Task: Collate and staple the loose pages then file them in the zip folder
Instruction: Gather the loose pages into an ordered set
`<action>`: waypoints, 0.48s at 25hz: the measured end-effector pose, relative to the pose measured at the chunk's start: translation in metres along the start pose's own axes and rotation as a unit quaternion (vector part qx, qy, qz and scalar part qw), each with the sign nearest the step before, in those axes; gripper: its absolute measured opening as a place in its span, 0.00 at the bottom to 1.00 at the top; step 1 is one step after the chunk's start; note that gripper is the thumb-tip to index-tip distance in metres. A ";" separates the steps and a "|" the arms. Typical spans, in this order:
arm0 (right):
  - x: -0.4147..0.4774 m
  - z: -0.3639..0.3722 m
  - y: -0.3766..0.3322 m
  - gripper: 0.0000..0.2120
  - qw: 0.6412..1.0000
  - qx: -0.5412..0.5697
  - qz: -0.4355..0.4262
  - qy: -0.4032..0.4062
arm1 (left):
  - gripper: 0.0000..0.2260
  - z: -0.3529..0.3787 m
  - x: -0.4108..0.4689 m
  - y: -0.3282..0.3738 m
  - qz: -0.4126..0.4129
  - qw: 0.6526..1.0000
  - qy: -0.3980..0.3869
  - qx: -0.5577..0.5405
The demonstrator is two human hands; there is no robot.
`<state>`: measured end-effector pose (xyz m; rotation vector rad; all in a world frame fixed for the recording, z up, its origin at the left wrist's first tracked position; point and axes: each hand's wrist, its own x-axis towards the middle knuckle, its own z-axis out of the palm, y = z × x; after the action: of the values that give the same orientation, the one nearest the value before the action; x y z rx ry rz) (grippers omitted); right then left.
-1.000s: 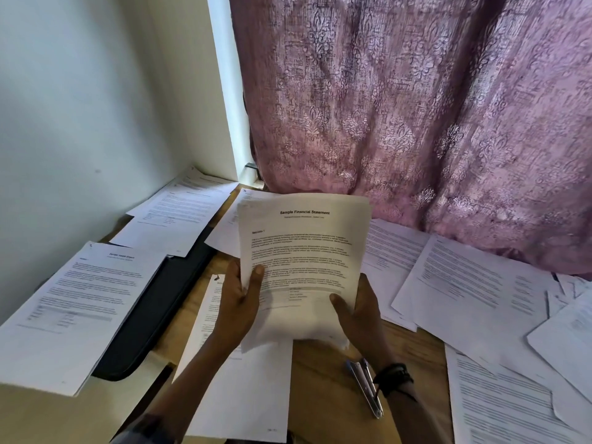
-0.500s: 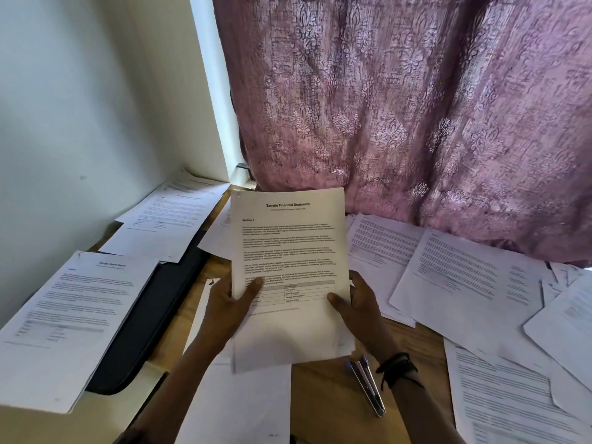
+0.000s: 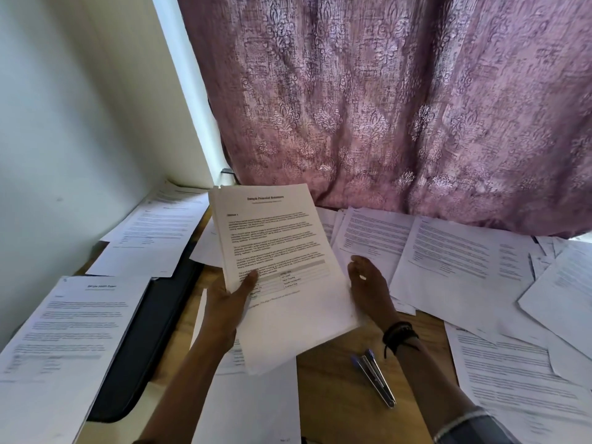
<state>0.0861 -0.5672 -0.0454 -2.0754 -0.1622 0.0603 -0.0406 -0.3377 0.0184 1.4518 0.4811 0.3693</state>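
A stack of printed pages [image 3: 278,251], headed "Sample Financial Statement", is held above the wooden desk, tilted to the left. My left hand [image 3: 229,302] grips its lower left edge, thumb on the front. My right hand [image 3: 368,285] sits at the stack's right edge with fingers spread, apart from the paper or just touching it. A dark zip folder [image 3: 150,334] lies flat at the left, partly covered by sheets. A metal stapler [image 3: 376,378] with blue ends lies on the desk below my right wrist.
Loose printed sheets [image 3: 461,264] overlap across the right side of the desk, others [image 3: 64,334] lie on the left and under my arms. A purple patterned curtain [image 3: 400,107] hangs behind the desk and a white wall [image 3: 64,123] stands at the left.
The stack has tilted left and risen slightly. My right hand has let go of its lower right edge and opened beside it. My left hand keeps its grip.
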 end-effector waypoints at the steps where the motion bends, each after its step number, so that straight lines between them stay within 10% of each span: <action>1: 0.003 0.000 0.007 0.19 0.999 -0.044 0.000 -0.001 | 0.08 -0.001 0.001 0.001 0.002 1.000 0.006 -0.002; 12: 0.004 0.015 0.035 0.27 0.923 -0.342 -0.016 -0.177 | 0.10 -0.018 0.000 0.004 0.017 0.997 0.046 -0.053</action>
<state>0.0919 -0.5705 -0.0833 -2.7455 -0.4944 0.4114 -0.0498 -0.3216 0.0216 1.3449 0.5038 0.4846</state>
